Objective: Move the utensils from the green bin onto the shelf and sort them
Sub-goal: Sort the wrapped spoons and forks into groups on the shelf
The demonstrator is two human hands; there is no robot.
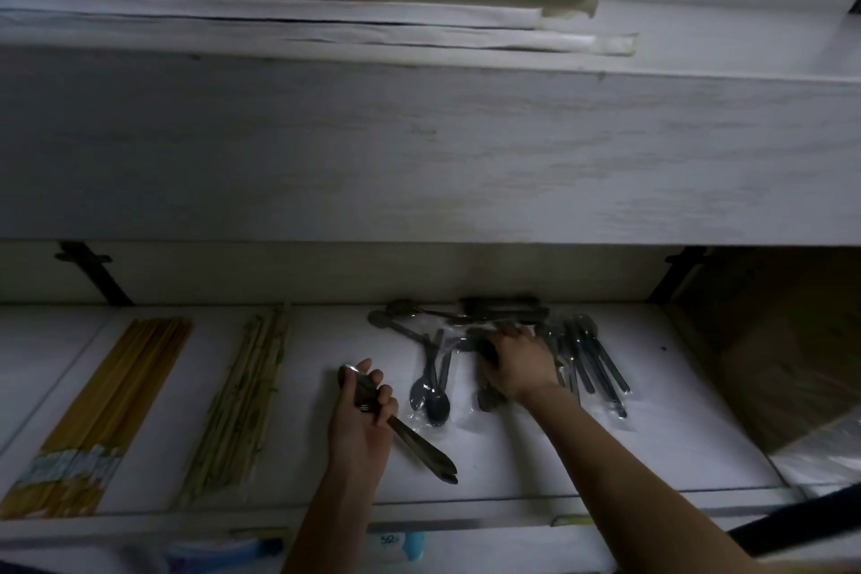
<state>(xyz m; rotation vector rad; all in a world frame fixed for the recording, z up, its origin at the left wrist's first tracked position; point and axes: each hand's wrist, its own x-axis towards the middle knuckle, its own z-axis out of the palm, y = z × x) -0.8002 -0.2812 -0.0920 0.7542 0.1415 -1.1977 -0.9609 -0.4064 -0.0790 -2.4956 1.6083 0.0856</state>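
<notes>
My left hand (363, 415) grips a bundle of metal spoons (419, 447), bowls up by the fingers and handles pointing down-right over the white shelf (652, 443). My right hand (517, 364) lies on a loose pile of metal utensils in clear plastic wrap (470, 322), fingers curled over a dark piece in it. Two wrapped spoons (431, 396) lie between the hands. Several wrapped dark handles (596, 364) fan out to the right of the right hand. The green bin is out of view.
Yellow chopsticks (93, 424) with paper bands lie in a row at the shelf's left. Green-patterned bamboo chopsticks (247, 401) lie beside them. An upper shelf board (419, 154) overhangs. A cardboard box (792, 340) and plastic-wrapped item stand at the right.
</notes>
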